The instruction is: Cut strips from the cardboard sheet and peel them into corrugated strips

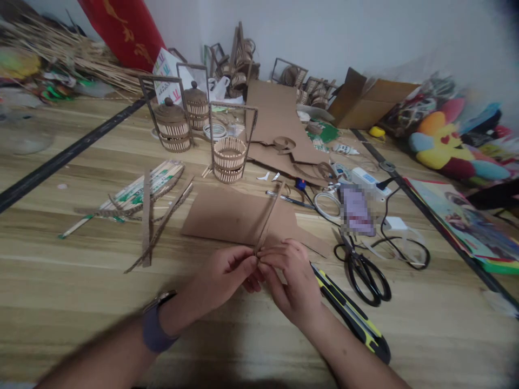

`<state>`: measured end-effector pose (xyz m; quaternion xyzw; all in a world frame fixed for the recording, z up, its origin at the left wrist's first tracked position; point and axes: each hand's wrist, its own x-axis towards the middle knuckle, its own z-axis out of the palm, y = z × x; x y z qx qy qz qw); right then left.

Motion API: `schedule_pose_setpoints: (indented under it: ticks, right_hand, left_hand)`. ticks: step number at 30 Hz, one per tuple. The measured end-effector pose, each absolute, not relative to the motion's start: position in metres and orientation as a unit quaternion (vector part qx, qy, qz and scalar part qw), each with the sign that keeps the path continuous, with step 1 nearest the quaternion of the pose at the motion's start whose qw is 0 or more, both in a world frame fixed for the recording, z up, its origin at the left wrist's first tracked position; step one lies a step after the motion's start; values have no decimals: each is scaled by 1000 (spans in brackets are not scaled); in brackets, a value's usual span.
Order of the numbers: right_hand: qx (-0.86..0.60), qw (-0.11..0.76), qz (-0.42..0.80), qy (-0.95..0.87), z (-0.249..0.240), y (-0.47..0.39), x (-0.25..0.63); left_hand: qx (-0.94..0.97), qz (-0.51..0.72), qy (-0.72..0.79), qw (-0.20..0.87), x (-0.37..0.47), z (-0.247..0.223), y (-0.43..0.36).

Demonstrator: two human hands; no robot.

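Observation:
A thin brown cardboard strip (270, 215) rises from between my fingertips, slanting up and to the right. Its lower end is pinched by my left hand (227, 275) and my right hand (290, 273), whose fingertips meet there. Behind them a flat piece of brown cardboard (221, 213) lies on the wooden table (101, 302). Just right of my right hand is a yellow and black utility knife (352, 313), with black-handled scissors (365, 275) beyond it. More cardboard strips (146, 227) lie to the left. What my fingers cover at the strip's end is hidden.
Small stick baskets with tall handles (229, 156) stand at the back. Bundled sticks in green and white wrapping (146, 186) lie left. A pen (290, 200), a power strip (367, 181), cables and an open cardboard box (368, 100) are towards the right.

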<state>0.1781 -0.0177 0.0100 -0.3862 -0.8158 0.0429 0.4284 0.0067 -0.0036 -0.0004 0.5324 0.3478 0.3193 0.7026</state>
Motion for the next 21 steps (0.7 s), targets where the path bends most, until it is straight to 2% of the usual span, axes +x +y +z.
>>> schedule_pose_setpoints:
  ticks: [13,21]
  right_hand:
    - [-412,419,26,-809,8,-19,178]
    - [-466,484,178,-719,9,-19,179]
  left_hand:
    - [573,318,368,659,7,-1,-9]
    - [634,302,352,619,3,-2,-9]
